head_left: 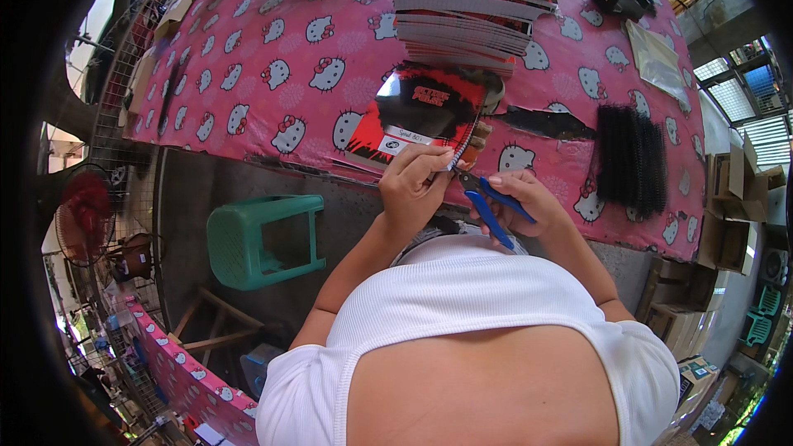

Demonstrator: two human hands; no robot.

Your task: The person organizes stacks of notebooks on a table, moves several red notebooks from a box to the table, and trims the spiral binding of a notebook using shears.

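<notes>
A spiral notebook (421,107) with a red and black cover lies at the table's near edge, its coil along the right side. My left hand (415,186) is closed on the notebook's lower right corner, thumb and fingers pinching near the end of the coil. In my right hand (529,201) are blue-handled wire cutters (494,202), fingers wrapped round the grips. The cutters' jaws meet the lower end of the coil beside my left fingertips; whether they are closed on the wire cannot be made out.
A tall stack of notebooks (462,29) stands beyond. Bundled black coils (630,157) lie at right on the pink cartoon-print tablecloth (281,95), near a clear plastic bag (658,62). A black device (619,0) sits at the far right. Below the table's left edge stands a green stool (239,239).
</notes>
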